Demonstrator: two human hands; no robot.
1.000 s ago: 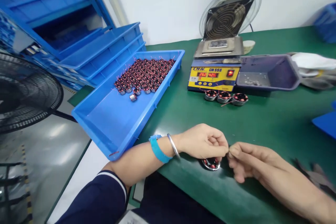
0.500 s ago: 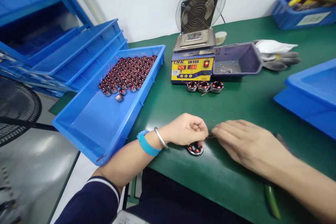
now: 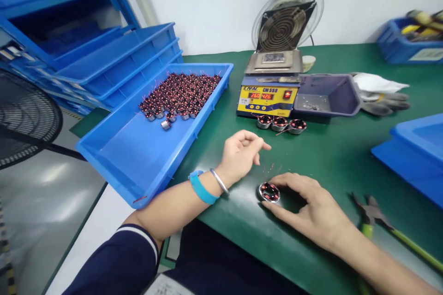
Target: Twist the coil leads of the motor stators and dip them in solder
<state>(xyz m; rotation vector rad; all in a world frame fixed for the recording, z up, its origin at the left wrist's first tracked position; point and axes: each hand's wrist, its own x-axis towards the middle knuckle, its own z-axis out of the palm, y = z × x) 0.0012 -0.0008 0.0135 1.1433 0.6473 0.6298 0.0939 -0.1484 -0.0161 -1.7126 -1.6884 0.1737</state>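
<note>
A copper-wound stator (image 3: 269,192), a metal ring with dark and red windings inside, lies on the green table. Thin wires stick up from its far side. My right hand (image 3: 306,203) grips it by the rim, thumb at the near edge and fingers at the far edge. Just beyond and left of it, my left hand (image 3: 242,154) hovers with loosely bent fingers and one fingertip pointing out; nothing shows in it. Three similar stators (image 3: 279,123) stand in a row before a yellow-fronted solder pot (image 3: 268,100). Green-handled cutters (image 3: 368,214) lie right of my right wrist.
A blue tray (image 3: 114,166) holding many stators stands at the left, by stacked blue bins (image 3: 117,64). Beside the solder pot sits a purple bin (image 3: 356,101), then gloves (image 3: 387,101). Another blue tray (image 3: 415,143) is at the right. A black fan (image 3: 27,120) stands far left.
My left hand has let go near the stator and moved up and left. My right hand has come from the wire onto the ring. The view has shifted, revealing the cutters.
</note>
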